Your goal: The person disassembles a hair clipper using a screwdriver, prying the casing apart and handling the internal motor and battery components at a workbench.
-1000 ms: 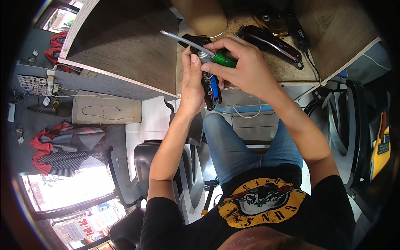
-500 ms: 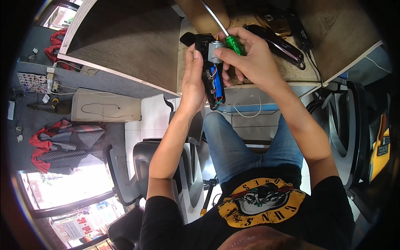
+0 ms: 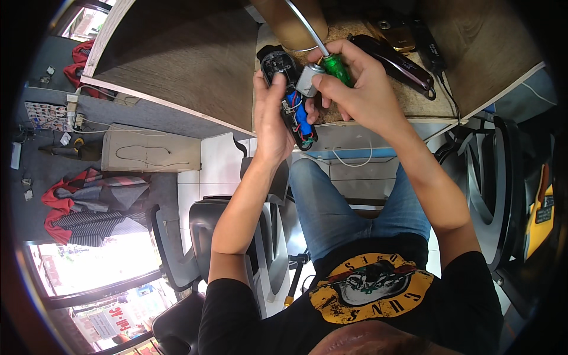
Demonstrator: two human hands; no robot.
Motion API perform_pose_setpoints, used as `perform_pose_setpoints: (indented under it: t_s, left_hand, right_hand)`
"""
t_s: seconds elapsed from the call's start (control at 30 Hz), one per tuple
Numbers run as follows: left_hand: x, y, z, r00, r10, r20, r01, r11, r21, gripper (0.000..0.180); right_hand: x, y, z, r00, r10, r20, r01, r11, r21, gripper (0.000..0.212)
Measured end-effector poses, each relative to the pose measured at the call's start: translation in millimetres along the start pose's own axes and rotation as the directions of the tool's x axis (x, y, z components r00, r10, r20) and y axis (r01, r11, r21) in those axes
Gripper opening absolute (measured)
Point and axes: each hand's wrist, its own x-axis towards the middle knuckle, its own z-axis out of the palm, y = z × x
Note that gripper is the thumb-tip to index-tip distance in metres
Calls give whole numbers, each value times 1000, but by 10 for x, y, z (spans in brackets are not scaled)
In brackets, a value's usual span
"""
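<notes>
My left hand [image 3: 271,121] is closed around the opened black housing of a hair clipper [image 3: 277,64], its thumb across the inner side. Inside the lower half lie a blue battery [image 3: 302,122], thin wires and a small green board. My right hand [image 3: 368,86] pinches a silver cylindrical motor [image 3: 309,80] between thumb and fingers, tilted and apart from the upper housing. That same hand keeps a screwdriver with a green handle [image 3: 336,69] against its index finger, the metal shaft pointing up and away. The motor's wire ends are partly hidden.
A dark assembled clipper [image 3: 393,66] rests on the wooden worktop to the right, near a gold object [image 3: 395,36] and a black corded device [image 3: 431,54]. Behind my hands stands a tan cylindrical container [image 3: 291,26]. Wooden side panels [image 3: 189,53] flank the worktop.
The motor has come out of the upper housing, drawn to the right by my right hand. My left hand has tilted the housing's top leftward, showing its hollow interior.
</notes>
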Motion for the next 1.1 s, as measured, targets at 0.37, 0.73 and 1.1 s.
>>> perform_pose_setpoints:
  t_s: [0.37,0.73,1.1]
  left_hand:
    - [-19,-170,-92,982,163,-99,-126,944,306,27]
    - [-37,-234,22,925,357,-132,-284,877,387,23]
    - [-117,-176,-54,978,210,18,-211,971,111,45]
  right_hand:
    - [-60,13,43,996,-43,79,38,997,60,27]
    - [-78,29,56,993,-73,88,66,995,78,26]
    - [-94,1,48,992,-90,86,86,995,43,25]
